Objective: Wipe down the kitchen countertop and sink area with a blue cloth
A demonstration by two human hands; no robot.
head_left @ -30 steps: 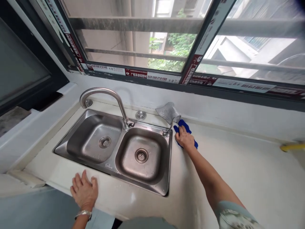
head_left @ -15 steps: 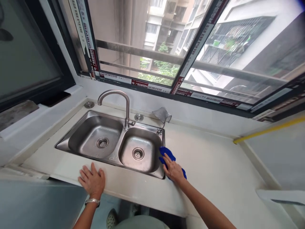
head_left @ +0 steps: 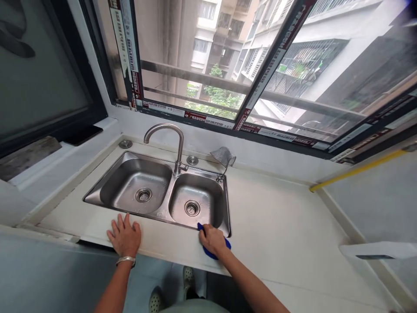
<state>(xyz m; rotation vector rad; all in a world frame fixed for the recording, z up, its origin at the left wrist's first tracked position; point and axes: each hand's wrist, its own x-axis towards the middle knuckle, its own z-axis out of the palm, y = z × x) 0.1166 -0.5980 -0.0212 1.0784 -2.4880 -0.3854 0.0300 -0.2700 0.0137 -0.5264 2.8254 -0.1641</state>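
Observation:
My right hand [head_left: 212,240] is closed over a blue cloth [head_left: 211,254] at the front right edge of the sink. Parts of the cloth stick out around the fingers and palm; the rest is hidden under the hand. On the counter [head_left: 276,226] in front of the left basin, my left hand [head_left: 125,237] lies flat with its fingers spread, holding nothing. The double steel sink [head_left: 166,204] has two basins with a drain in each. A curved steel faucet [head_left: 180,150] rises behind the divider.
Behind the sink lie two round metal strainers [head_left: 125,144] and a plastic-wrapped soap dispenser [head_left: 224,157]. A window [head_left: 195,78] with dark frames runs along the back. A dark phone-like slab [head_left: 83,135] lies on the left sill. A yellow pipe [head_left: 355,171] runs along the right wall.
My right hand has moved left and toward me with the blue cloth, from the sink's right side to its front edge, its fingers now more curled. The view has shifted slightly.

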